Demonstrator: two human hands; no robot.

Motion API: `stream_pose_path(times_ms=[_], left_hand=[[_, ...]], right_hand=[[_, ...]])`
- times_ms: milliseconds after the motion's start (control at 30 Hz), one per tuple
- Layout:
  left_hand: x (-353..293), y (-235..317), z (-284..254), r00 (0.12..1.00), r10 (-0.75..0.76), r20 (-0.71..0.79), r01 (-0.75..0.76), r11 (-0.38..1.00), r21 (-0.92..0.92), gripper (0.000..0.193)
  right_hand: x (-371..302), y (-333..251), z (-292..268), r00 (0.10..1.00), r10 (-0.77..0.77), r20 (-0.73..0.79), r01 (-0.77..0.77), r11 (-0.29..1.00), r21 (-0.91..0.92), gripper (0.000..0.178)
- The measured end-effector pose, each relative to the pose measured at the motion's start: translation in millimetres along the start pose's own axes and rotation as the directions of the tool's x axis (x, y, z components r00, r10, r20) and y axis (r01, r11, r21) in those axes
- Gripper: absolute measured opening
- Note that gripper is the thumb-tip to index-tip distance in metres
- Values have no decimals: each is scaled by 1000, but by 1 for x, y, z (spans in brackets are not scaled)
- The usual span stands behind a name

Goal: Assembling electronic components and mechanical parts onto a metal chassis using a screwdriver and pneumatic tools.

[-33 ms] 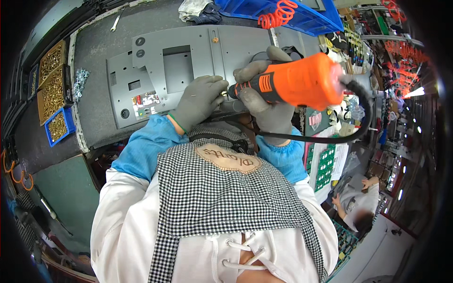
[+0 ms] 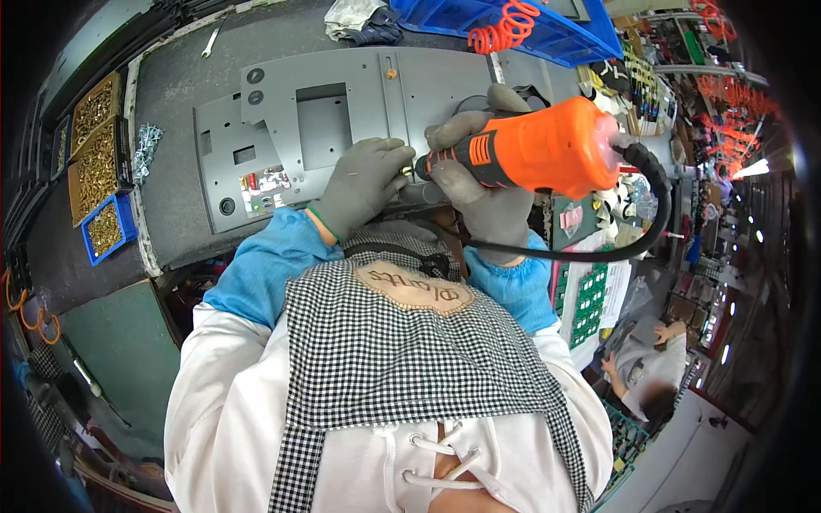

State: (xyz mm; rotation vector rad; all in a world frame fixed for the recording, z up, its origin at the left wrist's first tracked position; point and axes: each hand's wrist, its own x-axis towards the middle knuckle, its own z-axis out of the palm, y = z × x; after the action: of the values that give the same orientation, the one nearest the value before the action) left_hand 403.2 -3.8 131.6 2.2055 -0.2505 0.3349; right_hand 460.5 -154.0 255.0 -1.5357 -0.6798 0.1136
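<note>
My right hand [image 2: 492, 184], in a grey glove, is wrapped round an orange and black electric screwdriver [image 2: 547, 147]. The tool lies nearly level, its nose pointing left and its black cable curving down behind it. At the nose, the fingertips of my grey-gloved left hand [image 2: 363, 181] are closed on a small brass-coloured piece [image 2: 406, 171], mostly hidden by the fingers. Beneath both hands lies a grey metal panel [image 2: 282, 81] with a rectangular opening and several holes. A brass-coloured fitting [image 2: 391, 73] sits in the panel's slotted strip, beyond my left hand.
Trays of brass-coloured fasteners [image 2: 96, 175] stand at the left, one a small blue bin [image 2: 111, 229]. Near them are loose silver screws [image 2: 147, 144]. A wrench [image 2: 209, 41] lies at the back. Far right are a blue crate [image 2: 547, 34], a red coiled hose [image 2: 505, 26] and another person [image 2: 650, 363].
</note>
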Motion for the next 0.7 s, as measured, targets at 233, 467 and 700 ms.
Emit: stream_pose_path(times_ms=[233, 467, 700], left_hand=[[-1, -4, 8, 999, -8, -44, 10, 999, 40, 38], [7, 2, -1, 997, -41, 64, 40, 999, 15, 44], [-22, 15, -36, 971, -234, 40, 206, 913, 353, 94]], right_hand=[[-1, 2, -2, 997, 79, 14, -80, 991, 109, 87], [8, -17, -56, 938, -105, 329, 224, 911, -346, 49], [-4, -106, -150, 662, -686, -303, 666, 723, -182, 67]])
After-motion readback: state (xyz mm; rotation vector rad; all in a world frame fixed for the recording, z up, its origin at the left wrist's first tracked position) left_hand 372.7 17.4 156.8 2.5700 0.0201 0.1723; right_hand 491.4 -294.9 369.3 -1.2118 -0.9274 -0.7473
